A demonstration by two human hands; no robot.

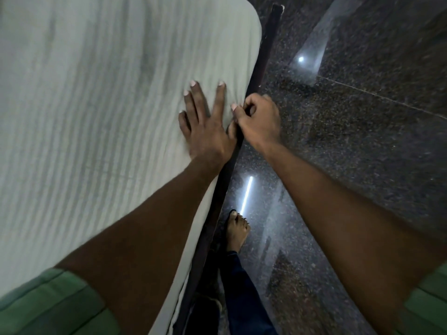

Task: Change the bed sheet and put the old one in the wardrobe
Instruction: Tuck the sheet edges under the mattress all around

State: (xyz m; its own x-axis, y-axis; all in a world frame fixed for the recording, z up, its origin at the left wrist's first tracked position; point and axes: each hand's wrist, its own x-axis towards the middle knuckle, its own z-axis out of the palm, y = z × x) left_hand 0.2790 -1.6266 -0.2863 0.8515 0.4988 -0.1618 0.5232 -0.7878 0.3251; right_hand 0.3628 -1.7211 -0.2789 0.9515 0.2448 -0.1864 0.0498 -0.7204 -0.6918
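pressing flat on the bed sheet point(96, 117), left hand point(205, 131) open-fingered; right hand point(260, 119) grip pinches its edge.

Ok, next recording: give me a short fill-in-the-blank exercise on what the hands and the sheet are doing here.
1. The left hand lies with straight fingers, flat on the pale ____.
2. The right hand has its fingers ____ at the mattress edge, beside the dark bed frame.
3. A bare ____ stands on the dark speckled floor next to the bed.
4. Both forearms come out of ____ sleeves.

Missing words: sheet; curled; foot; green
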